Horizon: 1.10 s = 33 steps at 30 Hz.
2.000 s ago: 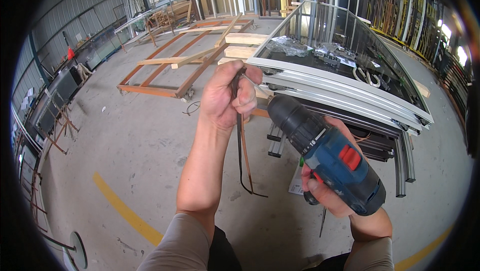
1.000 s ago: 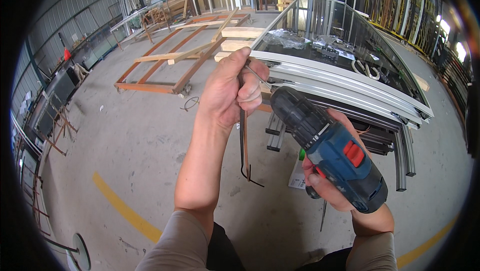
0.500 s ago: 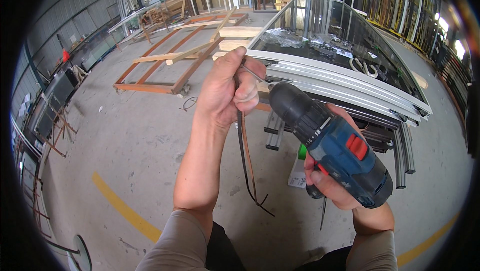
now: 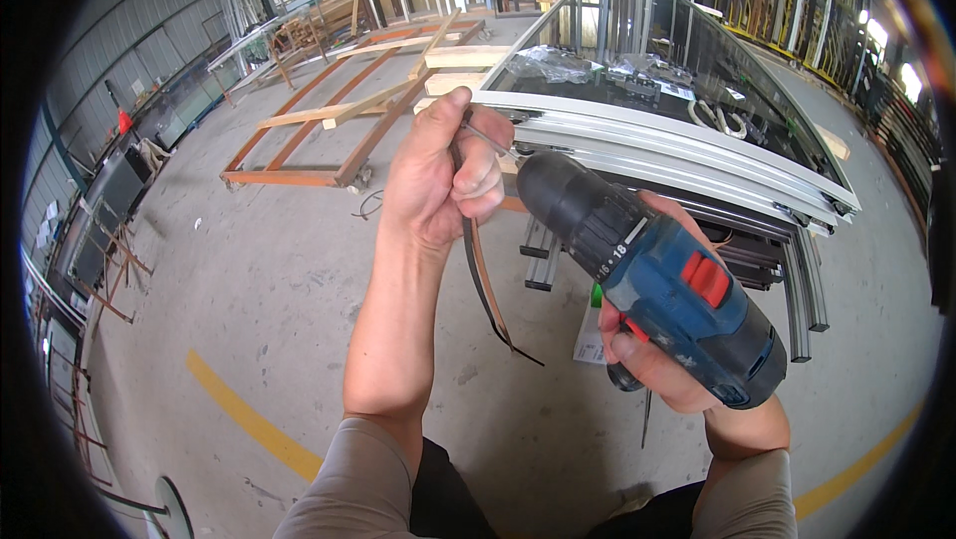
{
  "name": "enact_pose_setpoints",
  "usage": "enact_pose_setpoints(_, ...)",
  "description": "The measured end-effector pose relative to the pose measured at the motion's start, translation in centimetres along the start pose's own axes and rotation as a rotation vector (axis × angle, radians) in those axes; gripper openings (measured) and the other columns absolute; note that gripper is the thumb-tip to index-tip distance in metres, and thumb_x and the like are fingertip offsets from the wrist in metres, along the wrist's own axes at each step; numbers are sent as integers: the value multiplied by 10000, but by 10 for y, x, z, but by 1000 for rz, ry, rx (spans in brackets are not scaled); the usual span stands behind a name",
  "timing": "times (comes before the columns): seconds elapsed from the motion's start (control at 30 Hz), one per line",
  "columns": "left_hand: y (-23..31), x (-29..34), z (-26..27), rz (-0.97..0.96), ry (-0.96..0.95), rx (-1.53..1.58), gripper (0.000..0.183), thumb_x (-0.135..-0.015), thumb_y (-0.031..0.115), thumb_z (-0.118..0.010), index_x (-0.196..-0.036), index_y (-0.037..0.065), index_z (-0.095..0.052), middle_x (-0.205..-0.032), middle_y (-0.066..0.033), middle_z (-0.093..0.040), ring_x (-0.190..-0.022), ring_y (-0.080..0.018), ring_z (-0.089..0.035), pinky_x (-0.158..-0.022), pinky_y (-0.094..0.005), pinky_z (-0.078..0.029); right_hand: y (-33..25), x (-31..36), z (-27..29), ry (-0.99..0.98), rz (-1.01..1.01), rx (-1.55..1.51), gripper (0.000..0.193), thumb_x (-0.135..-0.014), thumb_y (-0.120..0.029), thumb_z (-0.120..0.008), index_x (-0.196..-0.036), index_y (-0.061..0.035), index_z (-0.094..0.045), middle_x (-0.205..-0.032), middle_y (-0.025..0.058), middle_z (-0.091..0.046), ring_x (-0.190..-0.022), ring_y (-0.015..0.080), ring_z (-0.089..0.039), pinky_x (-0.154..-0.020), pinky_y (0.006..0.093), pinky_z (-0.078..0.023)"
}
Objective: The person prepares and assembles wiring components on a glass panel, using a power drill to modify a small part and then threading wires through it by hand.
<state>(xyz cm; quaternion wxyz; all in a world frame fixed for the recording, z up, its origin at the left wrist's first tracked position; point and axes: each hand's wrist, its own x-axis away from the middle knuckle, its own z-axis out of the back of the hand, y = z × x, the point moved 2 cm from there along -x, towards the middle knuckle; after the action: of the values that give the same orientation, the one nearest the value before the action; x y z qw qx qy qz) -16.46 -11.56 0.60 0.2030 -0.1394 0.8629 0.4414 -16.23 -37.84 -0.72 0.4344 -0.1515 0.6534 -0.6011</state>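
My left hand (image 4: 428, 185) is raised and closed, thumb uppermost, around thin dark and brown strips (image 4: 481, 290) that hang below the fist. A slim metal piece (image 4: 487, 137), perhaps a bit, runs from its fingers toward the black chuck of a blue cordless drill (image 4: 667, 275). My right hand (image 4: 657, 372) wraps the drill's handle, a finger near the red trigger. The drill points up and left, with its nose close to my left fingers. Whether the metal piece sits in the chuck is hard to tell.
Beyond my hands, a glazed frame stack (image 4: 637, 121) carries plastic bags and small parts. Dark metal profiles (image 4: 800, 290) lie beneath it. A brown frame (image 4: 299, 178) with wooden battens stands on casters to the left. A white box (image 4: 590, 340) is on the concrete floor.
The drill has shifted slightly left, its chuck staying close to my left hand. My left hand has moved a little left and up; the hanging strips now show their lower ends closer together.
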Motion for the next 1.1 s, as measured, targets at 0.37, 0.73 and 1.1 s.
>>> enact_pose_setpoints(0.37,-2,-1,2,1,-30,29,513,-1046,384,-395,-858,-47,-603,-427,12,-324,-341,-79,-229,-322,-238,-202,-7,0,1,1,-93,7,832,-751,-57,-691,-1492,-56,-314,-974,60,-654,-917,166,-641,-895,297,-482)
enact_pose_setpoints(0.73,-7,-2,2,-48,19,-27,500,-1044,380,-389,-837,-19,-609,-417,18,-305,-316,-93,-217,-271,-242,-169,-12,-2,5,-32,-118,-3,743,-755,-46,-696,-1437,-29,-402,-1124,87,-621,-984,171,-602,-916,313,-465)
enact_pose_setpoints(1.1,3,-5,-16,212,398,-255,475,-1006,301,-393,-767,-54,-599,-489,25,-379,-356,-65,-264,-286,-209,-204,-7,-5,6,4,68,184,815,-734,-43,-704,-1474,-50,-363,-1090,83,-625,-937,153,-636,-858,290,-497)
